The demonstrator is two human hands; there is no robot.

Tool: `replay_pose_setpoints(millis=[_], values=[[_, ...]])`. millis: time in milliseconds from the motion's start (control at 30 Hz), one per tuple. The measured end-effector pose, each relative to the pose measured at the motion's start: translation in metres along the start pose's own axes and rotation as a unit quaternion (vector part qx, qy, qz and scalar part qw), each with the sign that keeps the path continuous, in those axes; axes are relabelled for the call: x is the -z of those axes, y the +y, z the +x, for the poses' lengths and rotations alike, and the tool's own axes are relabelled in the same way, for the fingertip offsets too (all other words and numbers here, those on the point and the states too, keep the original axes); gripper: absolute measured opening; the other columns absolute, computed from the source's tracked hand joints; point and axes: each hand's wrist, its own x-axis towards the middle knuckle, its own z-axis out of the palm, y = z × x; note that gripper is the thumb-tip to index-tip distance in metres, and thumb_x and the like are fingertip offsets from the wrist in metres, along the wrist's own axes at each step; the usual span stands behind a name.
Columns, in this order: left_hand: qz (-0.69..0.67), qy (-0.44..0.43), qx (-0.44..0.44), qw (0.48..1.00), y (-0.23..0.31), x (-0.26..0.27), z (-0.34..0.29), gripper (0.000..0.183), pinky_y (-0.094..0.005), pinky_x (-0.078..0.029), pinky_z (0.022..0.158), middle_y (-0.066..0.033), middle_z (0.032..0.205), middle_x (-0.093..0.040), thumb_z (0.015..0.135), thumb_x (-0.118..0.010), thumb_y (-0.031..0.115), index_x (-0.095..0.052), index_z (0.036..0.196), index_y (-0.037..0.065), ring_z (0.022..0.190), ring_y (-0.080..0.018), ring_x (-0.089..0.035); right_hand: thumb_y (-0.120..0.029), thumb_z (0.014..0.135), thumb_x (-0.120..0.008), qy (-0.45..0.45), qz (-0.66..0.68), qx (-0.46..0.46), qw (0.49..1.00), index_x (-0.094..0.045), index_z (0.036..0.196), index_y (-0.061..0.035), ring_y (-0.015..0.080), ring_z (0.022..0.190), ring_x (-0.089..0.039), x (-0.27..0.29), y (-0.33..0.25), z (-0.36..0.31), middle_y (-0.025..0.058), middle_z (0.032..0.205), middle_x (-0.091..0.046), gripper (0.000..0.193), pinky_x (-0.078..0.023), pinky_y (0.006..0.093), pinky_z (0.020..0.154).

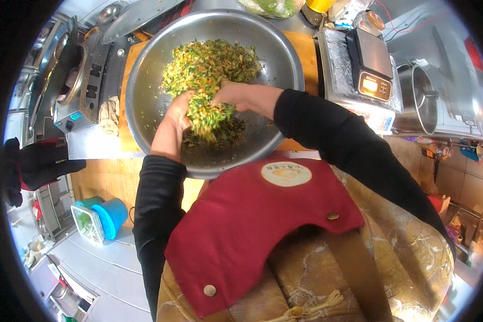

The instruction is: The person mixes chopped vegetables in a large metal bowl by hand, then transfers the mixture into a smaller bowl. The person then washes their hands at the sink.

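Observation:
A wide steel mixing bowl (284, 64) holds a heap of finely chopped vegetables (209, 61), green and yellow with orange bits. Both hands are down inside the bowl, at the near side of the heap. My left hand (180, 109) cups a clump of the chopped vegetables from the left, its fingers partly buried. From the right, my right hand (237, 96) grips the same clump, fingertips hidden in it. Darker chopped bits lie on the bowl's bottom beneath the clump.
The bowl stands on a wooden board (301, 48). To the right are a digital scale (371, 59) with a lit display and a tall steel pot (416, 99). A beige cloth (109, 115) and a countertop appliance (80, 107) sit left. Another person's dark sleeve (45, 163) shows far left, above a blue bucket (112, 217).

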Motion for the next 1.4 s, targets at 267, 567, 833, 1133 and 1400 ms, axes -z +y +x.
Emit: replay_pose_setpoints(millis=[267, 567, 833, 1133, 1400], values=[[0.033, 0.024, -0.054, 0.998, 0.039, 0.018, -0.032, 0.046, -0.0438, -0.048, 0.088, -0.0209, 0.117, -0.058, 0.093, -0.052, 0.031, -0.051, 0.124, -0.003, 0.105, -0.0299, -0.057, -0.027, 0.085, -0.062, -0.065, -0.564, 0.160, 0.808, -0.060, 0.105, 0.0009, 0.0275, 0.101, -0.061, 0.048, -0.014, 0.017, 0.0161, 0.112, -0.062, 0.034, -0.049, 0.0381, 0.082], [0.265, -0.142, 0.038, 0.953, -0.042, -0.003, -0.044, 0.044, -0.0402, -0.047, 0.089, -0.0191, 0.119, -0.058, 0.077, -0.069, 0.021, -0.058, 0.115, 0.003, 0.105, -0.0277, -0.056, -0.011, 0.077, -0.070, -0.102, -0.240, -0.077, 0.962, -0.053, 0.104, -0.0018, 0.0190, 0.060, -0.052, 0.001, 0.040, -0.022, 0.0085, 0.075, -0.056, 0.033, -0.039, 0.0360, 0.045], [0.053, 0.065, -0.016, 0.996, 0.016, -0.001, -0.054, 0.045, -0.0597, -0.029, 0.104, -0.0225, 0.138, -0.044, 0.092, -0.050, 0.027, -0.049, 0.130, 0.003, 0.130, -0.0352, -0.038, -0.002, 0.082, -0.053, -0.073, -0.162, 0.088, 0.980, -0.051, 0.073, -0.0003, 0.0161, 0.062, -0.048, 0.031, -0.020, -0.005, 0.0094, 0.069, -0.047, 0.009, -0.039, 0.0303, 0.048], [0.039, 0.071, -0.019, 0.997, 0.040, 0.030, 0.033, 0.084, -0.0553, -0.022, 0.109, -0.0217, 0.148, -0.028, 0.073, -0.076, 0.047, -0.040, 0.138, 0.008, 0.137, -0.0378, -0.024, -0.011, 0.082, -0.068, -0.020, -0.139, -0.014, 0.990, -0.011, 0.144, 0.0086, 0.0361, 0.138, -0.024, 0.064, -0.068, 0.012, 0.0291, 0.149, -0.019, 0.087, -0.023, 0.0452, 0.113], [-0.104, -0.040, 0.021, 0.994, 0.026, 0.011, 0.015, 0.032, -0.0431, -0.057, 0.065, -0.0150, 0.098, -0.066, 0.094, -0.046, 0.022, -0.055, 0.112, -0.002, 0.080, -0.0254, -0.067, -0.011, 0.090, -0.046, -0.054, -0.278, -0.069, 0.957, -0.042, 0.120, 0.0091, 0.0205, 0.084, -0.055, 0.055, -0.057, 0.021, 0.0242, 0.118, -0.048, 0.036, -0.048, 0.0403, 0.067]])
